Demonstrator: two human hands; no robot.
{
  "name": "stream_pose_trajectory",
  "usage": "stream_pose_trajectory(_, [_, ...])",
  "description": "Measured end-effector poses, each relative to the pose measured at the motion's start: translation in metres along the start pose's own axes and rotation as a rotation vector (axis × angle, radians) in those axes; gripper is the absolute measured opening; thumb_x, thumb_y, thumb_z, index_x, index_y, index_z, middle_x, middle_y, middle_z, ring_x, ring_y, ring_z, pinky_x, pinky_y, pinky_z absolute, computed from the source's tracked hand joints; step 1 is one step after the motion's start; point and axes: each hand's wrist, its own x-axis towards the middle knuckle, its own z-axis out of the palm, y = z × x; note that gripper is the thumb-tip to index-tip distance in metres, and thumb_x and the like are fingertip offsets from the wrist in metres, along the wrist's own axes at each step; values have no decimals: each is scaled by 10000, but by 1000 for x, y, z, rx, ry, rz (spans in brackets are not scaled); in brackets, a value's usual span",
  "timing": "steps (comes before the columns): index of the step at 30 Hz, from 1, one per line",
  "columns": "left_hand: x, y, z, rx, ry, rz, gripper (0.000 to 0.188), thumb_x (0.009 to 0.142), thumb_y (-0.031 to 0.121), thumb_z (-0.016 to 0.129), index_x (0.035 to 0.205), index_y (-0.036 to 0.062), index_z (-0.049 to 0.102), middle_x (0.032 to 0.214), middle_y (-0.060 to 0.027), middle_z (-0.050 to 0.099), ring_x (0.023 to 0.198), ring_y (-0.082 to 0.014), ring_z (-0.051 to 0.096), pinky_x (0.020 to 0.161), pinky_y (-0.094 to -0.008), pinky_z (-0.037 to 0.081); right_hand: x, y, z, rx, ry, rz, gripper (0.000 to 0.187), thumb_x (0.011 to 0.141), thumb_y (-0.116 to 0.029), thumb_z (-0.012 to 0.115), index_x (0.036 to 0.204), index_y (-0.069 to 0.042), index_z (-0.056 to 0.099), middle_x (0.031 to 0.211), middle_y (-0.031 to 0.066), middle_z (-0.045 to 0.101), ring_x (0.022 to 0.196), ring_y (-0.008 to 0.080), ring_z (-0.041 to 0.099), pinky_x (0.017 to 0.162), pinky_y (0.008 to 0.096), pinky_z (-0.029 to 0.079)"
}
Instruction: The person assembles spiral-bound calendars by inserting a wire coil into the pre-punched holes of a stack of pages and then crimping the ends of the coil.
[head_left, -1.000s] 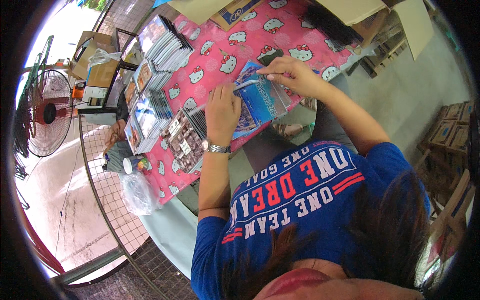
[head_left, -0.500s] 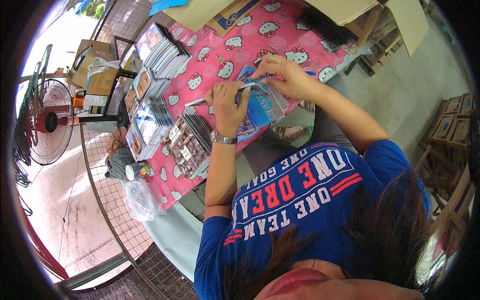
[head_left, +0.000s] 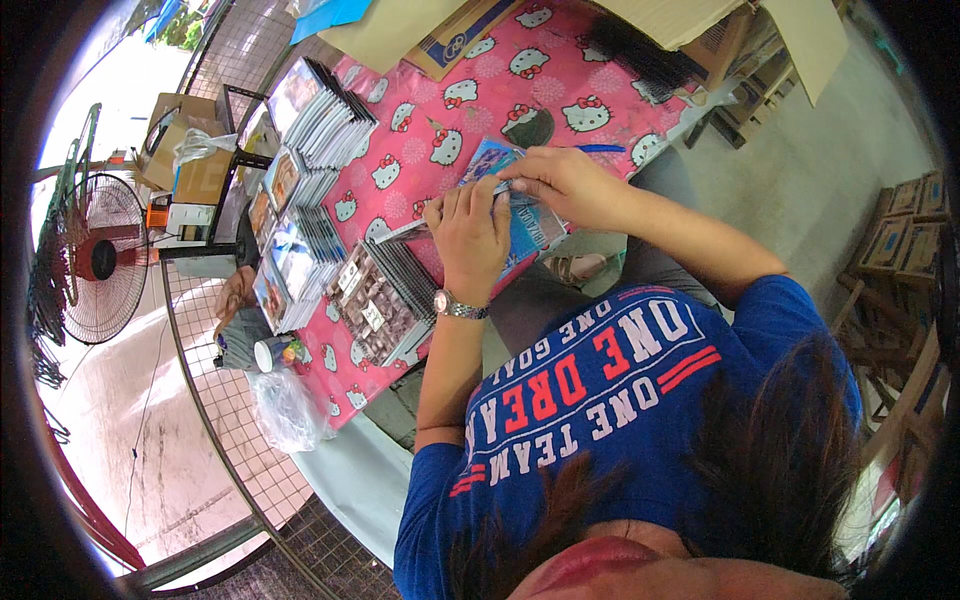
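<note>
A blue printed booklet (head_left: 522, 238) lies at the near edge of the pink table, partly under my hands. My left hand (head_left: 470, 228), with a watch on the wrist, is closed over a thin pale strip (head_left: 405, 231) that sticks out to its left. My right hand (head_left: 562, 182) bends over the booklet's upper part, its thumb and fingers pinched together right beside the left fingertips. What the right fingers hold is hidden. Left of my left hand stands a stack of dark-edged booklets (head_left: 372, 308) with a brown photo cover.
More stacks of booklets (head_left: 318, 110) line the table's left side. A blue pen (head_left: 602, 148) and a dark round piece (head_left: 530, 128) lie beyond my right hand. Farther back are a black bristly bundle (head_left: 640, 50) and cardboard (head_left: 455, 45). A cup (head_left: 268, 354) and plastic bag (head_left: 290, 410) sit lower left.
My right hand has come left and slightly down to meet my left fingertips. My left hand has shifted a little right and down. The dark round piece now shows fully.
</note>
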Motion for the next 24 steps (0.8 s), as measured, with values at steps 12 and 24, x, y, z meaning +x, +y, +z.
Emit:
stream_pose_trajectory(12, [9,-6,-10,-36,-33,-33,262,860,209,638,1100,107,621,968,-80,663,936,-264,597,888,-400,348,29,-8,-27,-167,-78,-79,356,807,-74,675,1150,-43,586,901,146,616,855,329,631,723,399,502])
stream_pose_trajectory(24, [6,-10,-8,-20,-9,-65,223,868,243,632,1061,133,629,967,-47,643,956,-227,589,923,-415,318,60,52,-18,374,-177,348,291,926,-270,598,1073,-21,637,996,145,671,840,290,653,760,391,525])
